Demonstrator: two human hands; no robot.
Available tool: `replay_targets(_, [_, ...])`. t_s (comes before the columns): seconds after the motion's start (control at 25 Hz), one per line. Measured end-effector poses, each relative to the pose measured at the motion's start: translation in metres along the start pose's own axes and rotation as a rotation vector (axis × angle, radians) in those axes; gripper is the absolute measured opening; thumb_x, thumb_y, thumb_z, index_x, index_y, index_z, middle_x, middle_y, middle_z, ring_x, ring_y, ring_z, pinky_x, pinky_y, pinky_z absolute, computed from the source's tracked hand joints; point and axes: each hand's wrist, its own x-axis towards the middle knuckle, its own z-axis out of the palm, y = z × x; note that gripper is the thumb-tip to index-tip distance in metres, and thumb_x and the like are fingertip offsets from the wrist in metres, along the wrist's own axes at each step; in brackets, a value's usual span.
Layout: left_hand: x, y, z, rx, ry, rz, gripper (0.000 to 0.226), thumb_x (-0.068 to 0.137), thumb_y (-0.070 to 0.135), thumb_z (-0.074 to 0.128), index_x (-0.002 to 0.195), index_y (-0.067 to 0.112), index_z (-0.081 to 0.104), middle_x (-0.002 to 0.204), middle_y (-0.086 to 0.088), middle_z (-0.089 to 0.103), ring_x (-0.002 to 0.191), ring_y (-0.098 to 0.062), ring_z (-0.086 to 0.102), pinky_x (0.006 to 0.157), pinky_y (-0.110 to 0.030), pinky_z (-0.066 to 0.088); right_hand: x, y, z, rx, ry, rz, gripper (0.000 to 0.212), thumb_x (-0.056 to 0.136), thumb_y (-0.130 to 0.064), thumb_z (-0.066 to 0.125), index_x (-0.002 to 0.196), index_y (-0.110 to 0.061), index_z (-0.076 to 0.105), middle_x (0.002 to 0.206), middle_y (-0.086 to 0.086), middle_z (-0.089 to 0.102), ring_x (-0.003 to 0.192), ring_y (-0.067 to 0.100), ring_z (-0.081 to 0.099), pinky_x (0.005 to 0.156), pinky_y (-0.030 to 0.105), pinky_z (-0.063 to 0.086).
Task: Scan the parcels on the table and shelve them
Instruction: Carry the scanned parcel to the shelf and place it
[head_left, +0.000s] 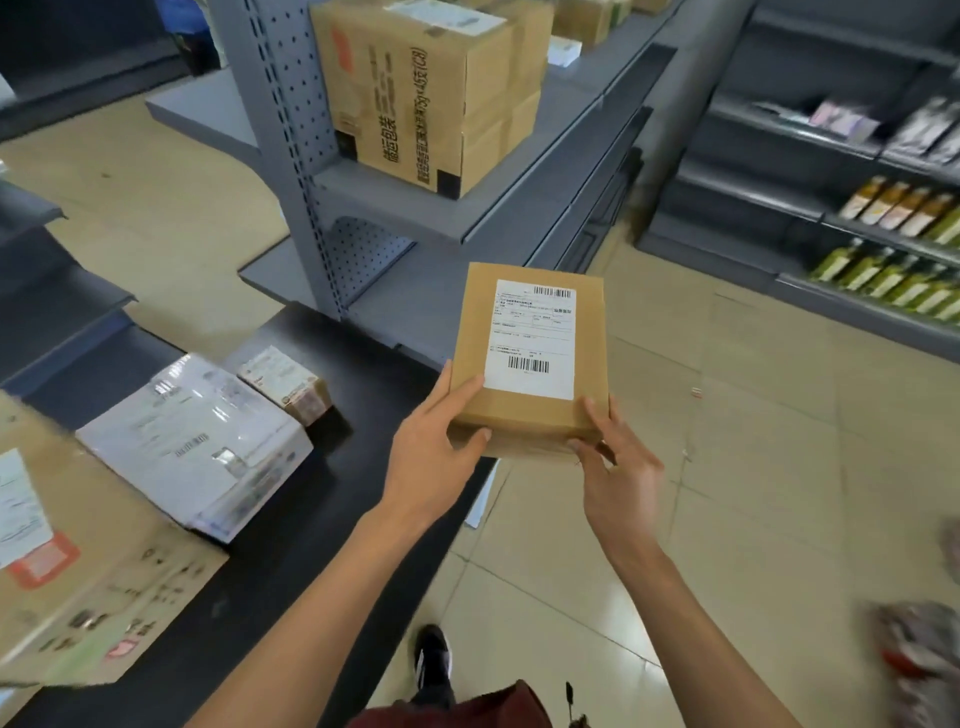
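Observation:
I hold a small brown cardboard parcel (524, 415) with a white barcode label on top, in the air past the right end of the black table (332, 519). My left hand (434, 457) grips its near left corner, thumb on top. My right hand (613, 462) grips its near right corner. On the table lie a white plastic mailer (197, 441), a small taped box (285, 382) and a large flat brown carton (78, 571). The grey metal shelf unit (467, 218) stands just beyond the held parcel.
Large printed cartons (421, 93) fill the shelf unit's upper tier; its lower tier (410, 306) is bare. Another grey rack at right holds bottles (893, 270) and packets. Beige floor tiles (753, 441) lie between the racks. My shoe (432, 657) is on the floor below.

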Motion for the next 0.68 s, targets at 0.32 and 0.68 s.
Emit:
replay_targets(0.32, [0.083,0.011,0.064,0.009,-0.187,0.078,0.073,0.089,0.018,0.078,0.149,0.044,0.046,0.164,0.015,0.029,0.14,-0.002,0.04,0.113,-0.039,0.046,0.046,0.043,-0.024,-0.047,0.172,0.037,0.053,0.088,0.012,0.068,0.136,-0.011,0.063,0.138,0.007,0.062,0.143,0.006,0.04,0.098,0.043,0.056])
replay_targets(0.68, [0.165,0.054,0.179,0.075,-0.268,0.122,0.073,0.09,0.019,0.076,0.152,0.04,0.043,0.165,0.011,0.029,0.127,-0.026,0.058,0.101,-0.049,0.054,0.132,0.123,-0.089,-0.067,0.216,0.104,0.05,0.091,0.009,0.067,0.137,-0.01,0.062,0.137,0.009,0.063,0.143,0.0,0.037,0.098,0.036,0.055])
